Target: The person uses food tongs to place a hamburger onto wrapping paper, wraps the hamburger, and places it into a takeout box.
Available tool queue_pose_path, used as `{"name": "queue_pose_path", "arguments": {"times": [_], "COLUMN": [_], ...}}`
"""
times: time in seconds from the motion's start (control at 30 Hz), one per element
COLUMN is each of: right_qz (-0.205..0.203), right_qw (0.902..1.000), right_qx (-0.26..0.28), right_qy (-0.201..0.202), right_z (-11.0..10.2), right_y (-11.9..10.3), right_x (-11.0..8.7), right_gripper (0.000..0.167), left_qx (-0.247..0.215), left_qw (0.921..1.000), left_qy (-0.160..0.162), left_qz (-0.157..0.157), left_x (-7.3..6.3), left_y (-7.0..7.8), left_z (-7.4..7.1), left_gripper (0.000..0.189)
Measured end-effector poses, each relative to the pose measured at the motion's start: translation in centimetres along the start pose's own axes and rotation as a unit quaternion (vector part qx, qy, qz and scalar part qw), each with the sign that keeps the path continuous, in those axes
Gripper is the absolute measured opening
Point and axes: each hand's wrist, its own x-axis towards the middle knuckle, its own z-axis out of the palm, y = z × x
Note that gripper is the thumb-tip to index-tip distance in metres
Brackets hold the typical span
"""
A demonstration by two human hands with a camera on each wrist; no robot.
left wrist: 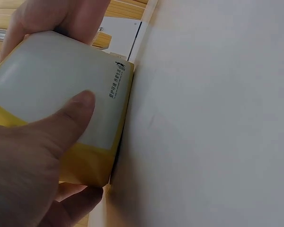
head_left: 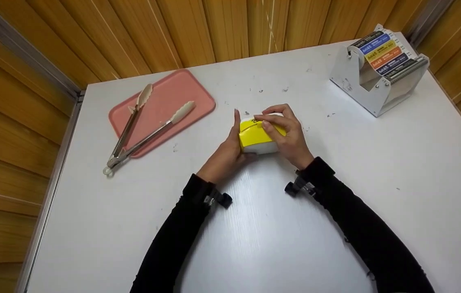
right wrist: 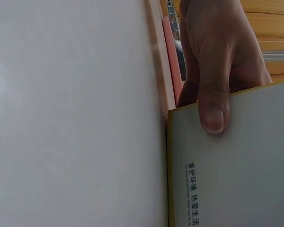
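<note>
A yellow tissue pack (head_left: 257, 136) with a pale grey-white face stands close over the white table, between both hands. My left hand (head_left: 230, 148) grips its left end, thumb across the grey-white face and fingers around the far side. Over the right end and top bends my right hand (head_left: 289, 132), its thumb and fingertips on the yellow top by a dark curved line. In the left wrist view the pack (left wrist: 47, 71) shows small dark print near its lower edge. From the right wrist, the left thumb presses the pale face of the pack (right wrist: 246, 156).
Metal tongs (head_left: 145, 140) with cream tips lie spread across a pink tray (head_left: 165, 87) at the back left. A white metal dispenser (head_left: 361, 89) with rolls of coloured labels stands at the back right. Wood-panelled walls (head_left: 226, 28) border the white table (head_left: 377, 183).
</note>
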Motion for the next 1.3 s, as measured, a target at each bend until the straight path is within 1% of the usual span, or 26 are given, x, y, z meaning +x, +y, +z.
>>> {"name": "queue_pose_path", "arguments": {"times": [0.13,0.23,0.4,0.6,0.73,0.9,0.97,1.07,1.13,1.2,1.3], "right_qz": [-0.009,-0.012,-0.003,0.008,0.005,-0.015,-0.016,-0.016,-0.019,-0.027,-0.032], "right_qw": [0.9999,0.9999,1.0000,0.9999,0.9999,0.9994,0.9988,0.9968,0.9947,0.9932,0.9932], "right_qx": [-0.006,-0.006,-0.003,0.002,0.001,0.007,0.005,-0.009,-0.028,-0.040,-0.045], "right_qy": [0.002,0.003,0.000,-0.009,-0.014,-0.030,-0.047,-0.077,-0.097,-0.106,-0.103], "right_z": [0.0,0.0,-0.1,-0.4,-0.4,-0.7,-1.0,-1.4,-1.6,-1.7,-1.7], "right_y": [-0.1,-0.1,-0.2,-0.2,-0.1,0.4,0.6,0.5,0.2,-0.5,-0.8], "right_x": [0.0,0.1,0.3,0.3,0.2,-0.1,-0.1,-0.2,-0.1,-0.1,-0.1], "right_gripper": [0.023,0.022,0.021,0.022,0.024,0.025,0.029,0.050,0.061,0.063,0.057], "left_qx": [0.009,0.010,-0.001,0.003,0.006,-0.005,-0.004,0.007,0.018,0.020,0.019], "left_qw": [0.9998,0.9998,0.9999,0.9999,0.9998,0.9999,0.9999,0.9999,0.9997,0.9997,0.9995], "left_qy": [0.004,0.005,0.003,0.002,0.003,0.004,0.006,0.005,0.006,0.006,0.007], "left_qz": [0.015,0.019,0.013,0.014,0.016,0.016,0.014,0.012,0.012,0.016,0.024], "left_x": [0.1,0.2,0.1,0.2,0.2,0.2,0.1,0.1,0.1,0.1,0.1], "left_y": [-0.1,-0.2,-0.2,-0.3,-0.3,-0.2,-0.2,-0.3,-0.5,-0.7,-0.9], "left_z": [0.0,0.0,0.0,0.1,0.1,0.2,0.1,0.1,0.1,0.0,0.1], "left_gripper": [0.123,0.123,0.126,0.121,0.121,0.124,0.123,0.117,0.112,0.108,0.103]}}
